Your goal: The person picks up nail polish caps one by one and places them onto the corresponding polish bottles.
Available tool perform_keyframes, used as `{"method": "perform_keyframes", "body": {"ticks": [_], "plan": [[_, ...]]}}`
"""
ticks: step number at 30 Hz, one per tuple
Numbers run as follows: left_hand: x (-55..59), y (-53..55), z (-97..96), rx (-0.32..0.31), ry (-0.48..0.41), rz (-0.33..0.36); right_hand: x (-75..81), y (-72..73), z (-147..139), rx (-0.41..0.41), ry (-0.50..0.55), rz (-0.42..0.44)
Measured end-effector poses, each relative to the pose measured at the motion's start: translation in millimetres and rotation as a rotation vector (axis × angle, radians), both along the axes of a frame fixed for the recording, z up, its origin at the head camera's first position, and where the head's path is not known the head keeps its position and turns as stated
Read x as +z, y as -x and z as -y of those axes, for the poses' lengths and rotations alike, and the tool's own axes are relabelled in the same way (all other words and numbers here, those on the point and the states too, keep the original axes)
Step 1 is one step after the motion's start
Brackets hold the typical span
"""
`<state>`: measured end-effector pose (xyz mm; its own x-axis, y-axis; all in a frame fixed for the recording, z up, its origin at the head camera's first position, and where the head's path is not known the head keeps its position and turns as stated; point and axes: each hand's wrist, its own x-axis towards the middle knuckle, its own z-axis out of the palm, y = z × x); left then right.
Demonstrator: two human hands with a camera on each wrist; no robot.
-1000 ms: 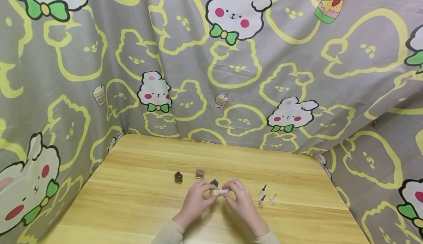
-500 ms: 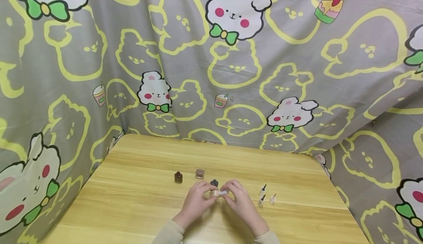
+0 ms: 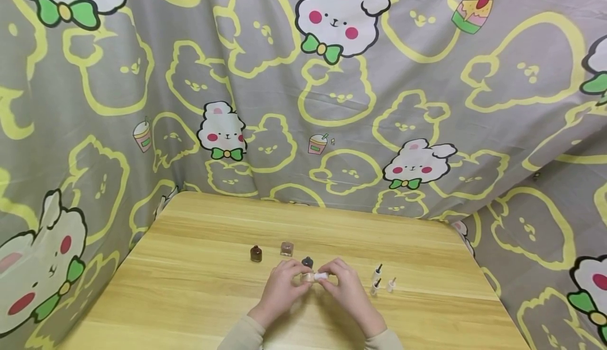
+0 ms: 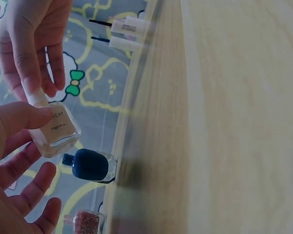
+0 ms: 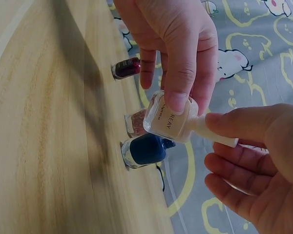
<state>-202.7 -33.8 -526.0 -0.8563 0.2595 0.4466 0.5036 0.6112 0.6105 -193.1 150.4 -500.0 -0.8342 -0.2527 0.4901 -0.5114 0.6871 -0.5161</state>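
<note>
My left hand (image 3: 284, 285) pinches a small clear nail polish bottle (image 5: 168, 119) with pale nude polish between thumb and fingers. The thumb and fingers of my right hand (image 3: 346, 289) grip its white cap (image 5: 219, 137), which sits at the bottle's neck. Bottle and cap lie nearly sideways in the head view, held over the table. Just beyond my fingers stands an uncapped dark blue polish bottle (image 4: 91, 165). A pink glitter bottle (image 3: 286, 249) and a dark red bottle (image 3: 256, 254) stand further left, both without caps.
Right of my hands, three white caps stand on the wooden table (image 3: 199, 287) with their brushes up: a back cap (image 3: 378, 273), a front cap (image 3: 375, 288) and a right cap (image 3: 391, 286). A grey patterned curtain (image 3: 275, 91) hangs around the table's far edge and sides.
The white cap's tilt has shifted slightly between my right fingers. Both hands keep nearly the same place, and the standing bottles and caps have not moved.
</note>
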Motion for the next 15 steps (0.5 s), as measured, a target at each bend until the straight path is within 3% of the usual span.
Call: {"method": "perform_keyframes", "body": {"ticks": [7, 15], "plan": [[1.2, -1.2, -0.5, 0.0, 0.013, -0.025, 2.4, -0.2, 0.6, -0.061, 0.028, 0.094], [2.2, -3.1, -1.3, -0.009, 0.019, -0.04, 2.6, 1.2, 1.9, -0.116, 0.01, 0.069]]}}
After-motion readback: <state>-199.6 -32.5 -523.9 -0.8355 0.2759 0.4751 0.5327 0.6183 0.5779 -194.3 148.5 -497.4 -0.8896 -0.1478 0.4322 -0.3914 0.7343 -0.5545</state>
